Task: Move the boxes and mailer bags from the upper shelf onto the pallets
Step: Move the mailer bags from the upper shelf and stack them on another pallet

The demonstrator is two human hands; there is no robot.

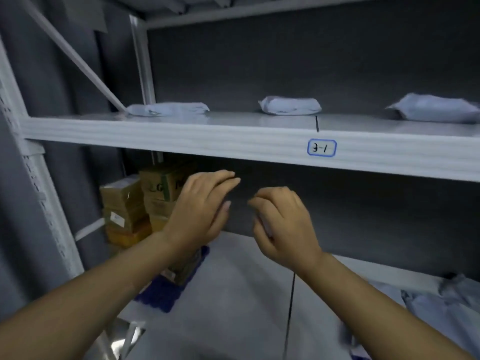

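Observation:
Three grey-white mailer bags lie on the upper shelf [233, 141]: a flat one at the left [168, 109], a plump one in the middle [291, 106], another at the right edge [439, 107]. Both my hands are raised below that shelf's front beam, holding nothing. My left hand [200, 206] has its fingers stretched forward. My right hand [283, 222] has its fingers loosely curled. Stacked brown cardboard boxes [137, 203] stand on the lower shelf, just left of and behind my left hand.
A label reading "3-1" [321, 148] is stuck on the shelf beam. A blue crate [166, 292] sits under my left forearm. More grey mailer bags [441, 302] lie on the lower shelf at the right. A white upright and diagonal brace [75, 55] frame the left side.

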